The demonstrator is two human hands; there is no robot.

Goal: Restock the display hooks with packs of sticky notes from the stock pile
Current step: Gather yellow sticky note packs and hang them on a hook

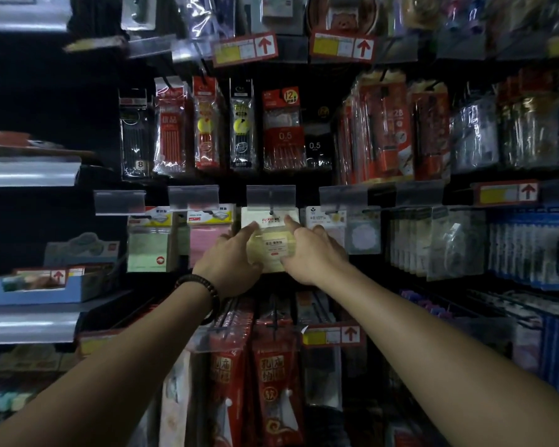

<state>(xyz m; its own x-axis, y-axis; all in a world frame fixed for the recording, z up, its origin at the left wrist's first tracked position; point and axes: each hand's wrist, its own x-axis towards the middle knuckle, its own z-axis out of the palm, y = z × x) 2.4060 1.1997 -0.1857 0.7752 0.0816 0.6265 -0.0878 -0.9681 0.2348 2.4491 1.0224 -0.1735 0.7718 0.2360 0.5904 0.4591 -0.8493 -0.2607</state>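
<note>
Sticky-note pack (273, 250), a single pale yellow one, sits at the middle display hook (271, 210), and it is unclear whether it is threaded on. Two hands hold it: the left hand (229, 262) curls round its left edge, the right hand (313, 256) round its right edge. Three neighbouring packs hang alongside: a green pack (147, 250) and a pink pack (204, 243) to the left, and a white pack (363, 233) to the right.

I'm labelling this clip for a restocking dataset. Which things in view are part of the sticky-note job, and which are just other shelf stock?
In the job: yellow sticky-note pack, gripped at its sides by the left hand and right hand; hook at its header.

Just around: pen packs above; pink pack and green pack alongside; red packs below; blue box.
</note>
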